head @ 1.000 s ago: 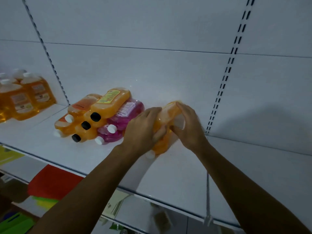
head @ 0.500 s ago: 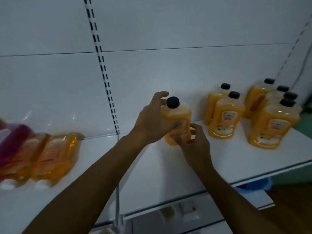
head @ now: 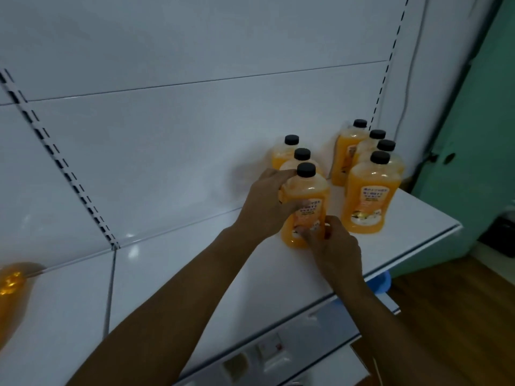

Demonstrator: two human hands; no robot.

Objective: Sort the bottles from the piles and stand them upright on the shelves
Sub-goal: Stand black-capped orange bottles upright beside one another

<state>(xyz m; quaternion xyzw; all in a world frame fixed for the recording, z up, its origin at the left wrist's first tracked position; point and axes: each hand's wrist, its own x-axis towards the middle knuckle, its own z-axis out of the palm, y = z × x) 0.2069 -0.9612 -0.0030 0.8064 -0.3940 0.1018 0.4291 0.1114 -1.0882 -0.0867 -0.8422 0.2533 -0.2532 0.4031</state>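
Both forearms reach forward and upward from the bottom of the view and meet at one orange bottle (head: 305, 201) with a black cap, which stands upright on the white shelf (head: 195, 274). The left hand (head: 267, 203) comes from the left side and wraps the upper and middle part of this bottle: its fingers are curled round the body, the knuckles turned to the camera, the thumb side lying on the label. The right hand (head: 333, 247) comes from below and holds the bottle low, near its base; the fingertips are bent and pinch the lower front edge, and the wrist is bent a little so the back of the hand faces the camera. So both hands grip the same bottle, one high and one low. Whether the base already rests fully on the shelf cannot be told, because the right hand covers it. Directly behind the gripped bottle stand two more black-capped bottles (head: 299, 158) in a line, the nearest one almost touching it. To the right of the grip, apart from it, a group of four bottles (head: 367, 190) stands upright. Far to the left of the grip, at the edge of the view, a blurred orange bottle (head: 11, 291) lies on the shelf.
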